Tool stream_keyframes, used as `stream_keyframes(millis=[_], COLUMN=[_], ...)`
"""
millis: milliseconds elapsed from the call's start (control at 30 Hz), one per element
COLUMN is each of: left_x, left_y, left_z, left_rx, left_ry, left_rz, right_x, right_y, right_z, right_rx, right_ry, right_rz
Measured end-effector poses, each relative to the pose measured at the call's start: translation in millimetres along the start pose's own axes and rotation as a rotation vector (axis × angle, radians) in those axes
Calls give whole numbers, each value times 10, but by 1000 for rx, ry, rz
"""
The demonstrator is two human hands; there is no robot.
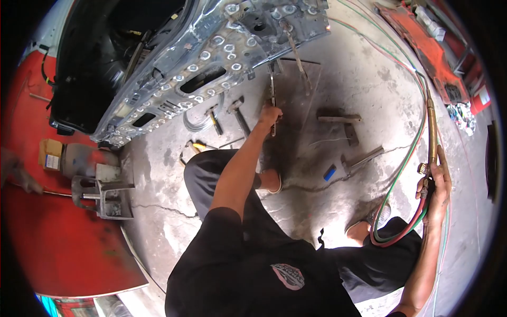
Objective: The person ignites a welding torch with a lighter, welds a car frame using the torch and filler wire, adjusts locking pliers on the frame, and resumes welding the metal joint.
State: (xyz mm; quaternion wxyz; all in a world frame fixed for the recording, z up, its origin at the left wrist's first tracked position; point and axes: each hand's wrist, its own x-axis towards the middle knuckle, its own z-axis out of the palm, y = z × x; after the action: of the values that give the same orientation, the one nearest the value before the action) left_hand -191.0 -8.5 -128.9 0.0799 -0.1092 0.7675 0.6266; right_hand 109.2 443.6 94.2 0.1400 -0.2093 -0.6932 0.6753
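My left hand [271, 114] is closed around a slim metal tool [273, 87] that looks like pliers. Its far end reaches the lower edge of a bare metal car body panel [211, 55], which is dotted with round weld marks. Whether the jaws grip the edge is too small to tell. Off to the right, my right hand [438, 193] holds a brass gas torch [431, 127] near its valve, with the tip pointing away from me. Red and green hoses [393, 240] loop down from the torch. No flame shows.
On the concrete lie a hammer [241, 119], another hammer [364, 158], a blue block [329, 173], an angled metal piece [340, 117] and coiled wire [198, 121]. A red panel [63, 243] and a grey plastic stool [113, 198] are at left, near another person's hand [24, 179].
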Motion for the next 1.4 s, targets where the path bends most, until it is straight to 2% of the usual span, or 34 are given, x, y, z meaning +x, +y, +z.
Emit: stream_keyframes(millis=[133,300,400,500,567,633,667,733,767,833,867,933,1000,1100,1200,1300,1400], left_x=[156,160,116,559,881,1104,1214,1413,1510,1570,1331,834,485,500,744,805,1028], left_y=[-140,-174,15,-324,-585,-551,-495,-443,-470,-477,-208,267,570,593,363,429,360], left_z=[-85,-178,-163,-343,-391,-365,-355,-306,-241,-173,-114,-22,23,18,-25,54,0], left_rx=[-53,-86,77,317,365,613,839,1032,994,750,550,391,476,568,788,833,461], left_ry=[-44,-49,69,45,-3,-46,-64,37,157,266,253,252,276,303,428,534,332], left_rz=[-118,-115,51,317,389,456,483,556,605,583,511,517,681,431,635,599,616], right_x=[25,69,101,126,111,108,108,98,100,118,122,137,149,163,192,223,231], right_y=[-19,19,30,60,32,26,26,29,41,65,48,78,84,80,128,138,129], right_z=[37,61,80,95,120,134,146,151,143,116,125,132,135,130,109,94,130], right_rx=[-23,-40,-44,-40,-37,-43,-48,-82,-85,-91,-92,-78,-79,-98,-105,-115,-116], right_ry=[-16,-30,-44,-47,-48,-41,-38,-49,-52,-58,-57,-40,-36,-43,-47,-47,-39], right_rz=[14,25,23,20,27,25,24,27,27,30,46,46,50,63,77,68,64])
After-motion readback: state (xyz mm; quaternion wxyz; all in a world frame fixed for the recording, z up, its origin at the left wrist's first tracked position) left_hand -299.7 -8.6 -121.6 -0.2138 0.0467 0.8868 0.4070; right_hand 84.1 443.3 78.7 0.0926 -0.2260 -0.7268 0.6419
